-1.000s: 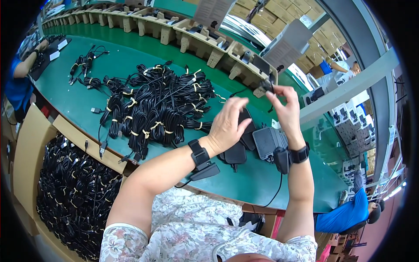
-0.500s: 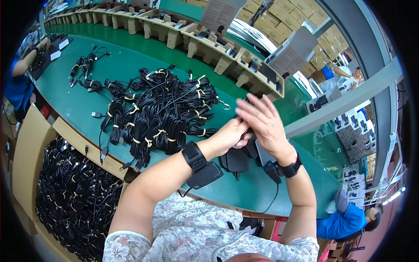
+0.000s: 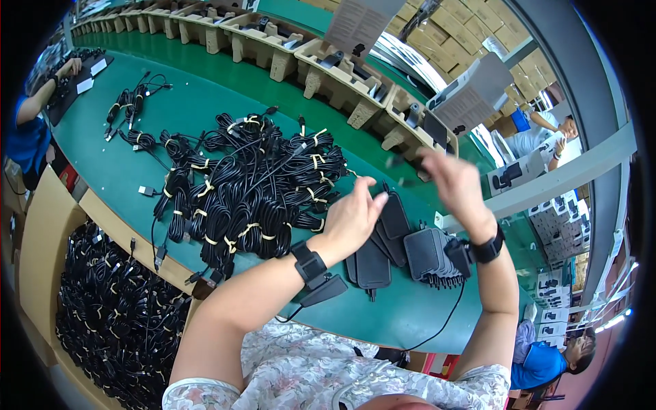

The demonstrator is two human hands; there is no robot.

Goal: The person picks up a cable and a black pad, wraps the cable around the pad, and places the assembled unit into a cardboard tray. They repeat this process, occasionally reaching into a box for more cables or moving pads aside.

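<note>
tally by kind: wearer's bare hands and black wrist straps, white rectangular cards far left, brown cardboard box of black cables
Wearer's bare hands: 2
Wearer's black wrist straps: 2
White rectangular cards: 2
Brown cardboard box of black cables: 1
Total: 7

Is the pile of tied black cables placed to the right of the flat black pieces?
No, the pile of tied black cables lies to the left of the flat black pieces on the green table.
</note>
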